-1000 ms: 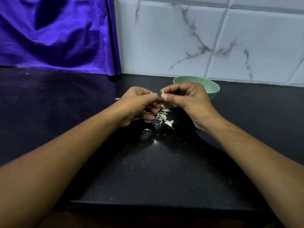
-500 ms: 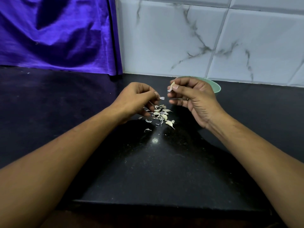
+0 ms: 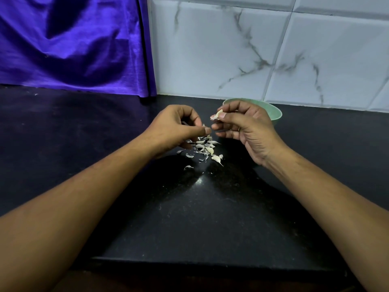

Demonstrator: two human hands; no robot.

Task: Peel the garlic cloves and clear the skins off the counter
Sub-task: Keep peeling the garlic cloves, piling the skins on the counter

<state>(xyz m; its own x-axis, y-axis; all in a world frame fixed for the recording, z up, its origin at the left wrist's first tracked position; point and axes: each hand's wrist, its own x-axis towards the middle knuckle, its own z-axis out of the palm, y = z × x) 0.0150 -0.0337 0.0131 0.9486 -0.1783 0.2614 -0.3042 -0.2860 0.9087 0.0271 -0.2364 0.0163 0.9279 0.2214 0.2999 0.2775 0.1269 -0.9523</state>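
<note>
Right hand (image 3: pixel 248 131) is raised just above the desk. Its thumb and index fingers (image 3: pixel 231 106) pinch a small cream garlic clove (image 3: pixel 216 114) by one end. The clove's free tip points toward the other hand. The remaining fingers are loosely curled beneath.

Left hand (image 3: pixel 174 129) is just beside it, with a narrow gap between the two. Its fingers are curled inward, thumb tip against index tip. Cannot tell whether a scrap of skin sits between them.

Below and between the hands, a loose heap of whitish papery garlic skins (image 3: pixel 205 147), mixed with a few cream cloves, lies on the black speckled stone desk (image 3: pixel 200 218). The heap is partly hidden by the left hand's fingers. A stray skin flake (image 3: pixel 188 167) lies apart from it, nearer the person.

Behind the right hand, a pale green round bowl (image 3: pixel 275 114) stands on the desk close to the wall. Its near rim is hidden by the hand and its contents are not visible.

Backdrop: white wall tiles with grey veining (image 3: pixel 231 49). A glossy purple cloth (image 3: pixel 73 43) hangs at left, down to the desk.

Both forearms are bare, entering from the bottom corners.
</note>
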